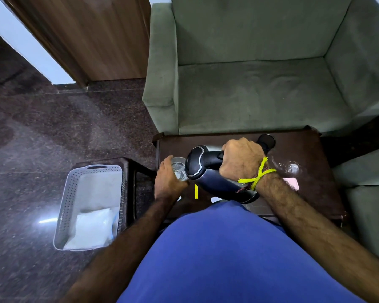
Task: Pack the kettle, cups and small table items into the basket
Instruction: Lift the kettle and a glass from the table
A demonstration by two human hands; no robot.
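Beyond the knuckles of both hands stands a green armchair, and under them a dark wooden table. Left of the left hand's fingers, well apart on a lower stand, sits the grey perforated basket, a white bag inside. The right hand has its fingers wrapped tight round the handle of the tilted kettle. The left hand curls round a clear glass, touching the kettle's lid end. Right of the right wrist lie another glass and a pink item.
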